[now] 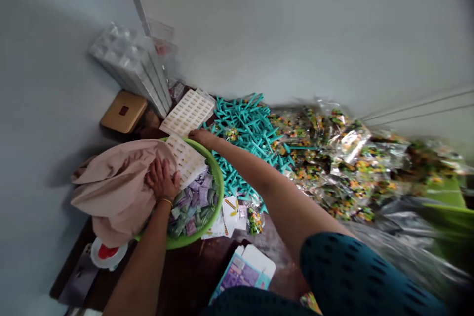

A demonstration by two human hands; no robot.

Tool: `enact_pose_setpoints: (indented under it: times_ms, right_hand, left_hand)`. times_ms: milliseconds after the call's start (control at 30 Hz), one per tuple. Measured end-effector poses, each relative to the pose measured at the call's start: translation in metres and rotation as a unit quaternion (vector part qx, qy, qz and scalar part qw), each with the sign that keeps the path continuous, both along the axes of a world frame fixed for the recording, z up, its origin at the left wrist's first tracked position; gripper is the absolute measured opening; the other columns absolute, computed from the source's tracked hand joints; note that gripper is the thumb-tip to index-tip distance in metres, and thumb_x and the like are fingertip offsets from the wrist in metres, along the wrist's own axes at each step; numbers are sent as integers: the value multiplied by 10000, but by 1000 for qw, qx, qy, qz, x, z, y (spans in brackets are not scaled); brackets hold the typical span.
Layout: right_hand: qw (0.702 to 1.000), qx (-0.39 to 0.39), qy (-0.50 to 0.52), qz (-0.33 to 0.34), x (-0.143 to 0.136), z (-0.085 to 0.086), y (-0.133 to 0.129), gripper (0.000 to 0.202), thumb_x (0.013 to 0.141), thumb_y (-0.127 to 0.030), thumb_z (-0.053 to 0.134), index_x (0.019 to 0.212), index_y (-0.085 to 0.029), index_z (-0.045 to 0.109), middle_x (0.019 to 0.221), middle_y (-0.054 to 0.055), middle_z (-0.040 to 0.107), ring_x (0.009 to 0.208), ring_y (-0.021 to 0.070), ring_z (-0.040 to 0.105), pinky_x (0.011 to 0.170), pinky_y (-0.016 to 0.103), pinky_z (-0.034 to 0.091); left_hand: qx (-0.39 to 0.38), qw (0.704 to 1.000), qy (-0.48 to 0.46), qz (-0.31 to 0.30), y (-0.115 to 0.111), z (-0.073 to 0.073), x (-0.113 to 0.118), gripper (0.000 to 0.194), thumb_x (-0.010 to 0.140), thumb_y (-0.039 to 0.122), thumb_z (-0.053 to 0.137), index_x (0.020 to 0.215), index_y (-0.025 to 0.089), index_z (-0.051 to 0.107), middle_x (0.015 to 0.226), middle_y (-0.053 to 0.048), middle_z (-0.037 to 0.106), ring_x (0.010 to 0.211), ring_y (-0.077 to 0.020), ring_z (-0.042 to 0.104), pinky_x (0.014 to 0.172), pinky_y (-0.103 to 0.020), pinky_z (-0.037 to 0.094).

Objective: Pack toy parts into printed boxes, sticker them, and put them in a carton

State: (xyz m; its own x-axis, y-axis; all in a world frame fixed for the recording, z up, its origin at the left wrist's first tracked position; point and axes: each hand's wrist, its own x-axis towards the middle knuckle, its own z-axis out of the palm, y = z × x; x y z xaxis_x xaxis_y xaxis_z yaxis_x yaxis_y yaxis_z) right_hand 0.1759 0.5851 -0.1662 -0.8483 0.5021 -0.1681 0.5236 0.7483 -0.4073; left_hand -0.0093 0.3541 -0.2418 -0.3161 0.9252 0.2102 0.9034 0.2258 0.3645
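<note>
My left hand [163,178] lies with spread fingers on a pinkish-beige cloth [118,182], which is bunched over the left side of a green basket [219,192]. Small purple and green packets [196,200] fill the basket's visible part. A white sheet with rows of small items [189,160] lies across the basket's upper rim, just right of my left hand. My right hand [200,137] is beyond the basket's far rim, by the lower edge of another such sheet [188,112]; its fingers are small and blurred, so their grip is unclear.
Teal pointed pieces [248,133] lie in a heap right of the basket, beside many clear bags of colourful pieces [348,158]. White cards [230,212] and a purple-blue box [244,271] are nearer. At the left are a gold box [124,111], plastic trays [129,64] and a phone [79,276].
</note>
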Motion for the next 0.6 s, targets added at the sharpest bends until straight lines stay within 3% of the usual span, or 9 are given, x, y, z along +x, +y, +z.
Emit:
enact_pose_setpoints:
  times_ms: [67,133,233,400,500,600]
  right_hand:
    - [1000,6,-15,1,10,-15,-11,300,938,-233,660,1221,-145,710,1337,93,674,1141,214,570,918,297,390]
    - [998,13,-52,17,48,-17,-24,386,898,-346,710,1219,-132,719,1277,144,682,1090,260,594,917,348,401]
    - [990,48,-122,50,125,-1,-41,408,854,-446,732,1104,-125,761,1102,167,702,1018,302,618,933,421,420]
    - [990,90,-101,31,239,37,-70,329,939,-489,637,1019,-198,770,1073,148,689,1095,316,592,951,448,464]
    - [994,67,-86,7,292,40,-93,318,988,-467,567,942,-221,762,1099,140,686,1115,308,606,945,452,508]
    - [995,27,-49,-85,332,29,-116,335,998,-465,532,925,-222,751,1098,141,684,1032,271,657,872,411,566]
  left_hand:
    - [1,1000,4,-2,1,1,0,724,944,535,496,1518,94,497,1630,-268,374,1552,-433,259,1219,-674,119]
    - [2,1000,8,-4,0,2,0,729,945,540,494,1523,96,492,1633,-269,370,1552,-432,258,1221,-670,117]
    - [2,1000,10,-7,-2,2,1,717,952,535,491,1522,100,497,1631,-261,378,1554,-428,259,1224,-663,122]
    - [-7,1000,-1,-9,-3,0,2,692,950,522,513,1518,126,513,1639,-247,374,1555,-432,258,1218,-676,124]
    - [-16,1000,-20,-11,-3,0,2,701,948,530,520,1528,137,504,1647,-239,361,1558,-431,255,1220,-671,127]
    - [-18,999,-40,-9,-2,0,2,705,948,538,520,1529,140,503,1648,-236,362,1558,-431,254,1221,-672,113]
